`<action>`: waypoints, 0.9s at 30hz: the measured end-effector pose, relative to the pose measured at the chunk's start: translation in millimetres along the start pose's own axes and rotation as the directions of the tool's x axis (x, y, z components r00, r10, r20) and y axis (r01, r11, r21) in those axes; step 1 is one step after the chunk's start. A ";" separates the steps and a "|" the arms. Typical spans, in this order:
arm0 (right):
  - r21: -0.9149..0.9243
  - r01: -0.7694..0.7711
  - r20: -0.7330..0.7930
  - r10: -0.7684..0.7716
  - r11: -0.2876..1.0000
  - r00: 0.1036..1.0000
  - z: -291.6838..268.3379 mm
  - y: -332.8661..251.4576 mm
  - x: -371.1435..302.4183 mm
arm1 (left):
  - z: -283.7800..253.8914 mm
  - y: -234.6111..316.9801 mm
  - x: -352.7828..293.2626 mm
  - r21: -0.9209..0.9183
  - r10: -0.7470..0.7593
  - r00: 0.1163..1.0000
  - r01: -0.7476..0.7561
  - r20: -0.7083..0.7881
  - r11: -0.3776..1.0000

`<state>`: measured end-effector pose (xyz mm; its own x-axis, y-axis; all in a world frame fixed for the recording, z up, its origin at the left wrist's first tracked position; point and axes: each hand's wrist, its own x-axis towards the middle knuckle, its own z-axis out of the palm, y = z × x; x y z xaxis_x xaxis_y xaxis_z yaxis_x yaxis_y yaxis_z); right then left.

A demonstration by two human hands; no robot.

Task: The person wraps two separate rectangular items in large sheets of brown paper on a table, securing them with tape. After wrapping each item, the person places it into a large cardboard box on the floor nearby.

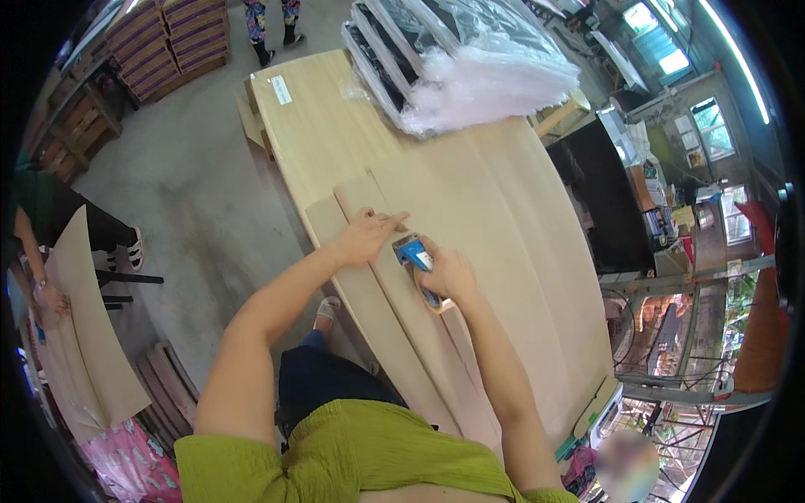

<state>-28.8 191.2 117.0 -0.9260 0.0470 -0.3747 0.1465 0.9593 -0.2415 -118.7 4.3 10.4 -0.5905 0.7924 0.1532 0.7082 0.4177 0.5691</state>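
A large brown cardboard sheet (520, 218) lies on the table, with folded flaps along its left side. My right hand (450, 275) is closed around a blue tape dispenser (413, 251), which carries a roll of tape (431, 300). The dispenser's head rests at the cardboard, close to a flap's edge. Just to its left, my left hand (369, 234) lies on the folded flap. Its fingers stretch toward the dispenser and hold nothing visible.
Plastic-wrapped dark panels (453, 67) are stacked at the table's far end, on a pale wooden board (327, 117). At the left, another person's hand (54, 300) touches a separate cardboard sheet (92, 335). Stacked boxes (168, 42) stand at the far left.
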 end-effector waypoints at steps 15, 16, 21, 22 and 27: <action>-0.121 -0.083 0.284 0.114 0.989 0.952 11.7 77.1 -169.1 | 35.8 35.6 -7.9 0.190 -0.135 0.974 0.169 -0.183 0.967; -0.139 -0.143 0.323 0.181 0.980 0.929 13.9 88.1 -196.8 | 40.7 42.0 -4.4 0.182 -0.164 0.967 0.201 -0.196 0.963; -0.362 -0.143 0.511 0.325 0.921 0.796 55.9 168.6 -334.4 | 61.2 79.5 6.8 0.203 -0.345 0.891 0.412 -0.296 0.888; -0.370 -0.124 0.520 0.315 0.921 0.794 67.2 176.8 -340.4 | 68.0 85.5 7.5 0.226 -0.350 0.882 0.429 -0.316 0.875; -0.470 0.015 0.592 0.303 0.883 0.747 103.9 166.8 -304.1 | 87.0 91.5 6.9 0.312 -0.351 0.873 0.456 -0.338 0.834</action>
<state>313.3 308.0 97.6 -0.4409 0.1605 -0.8831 -0.0478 0.9783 0.2016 -24.3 86.7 -6.7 -0.8949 0.3951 0.2075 0.4422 0.8480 0.2921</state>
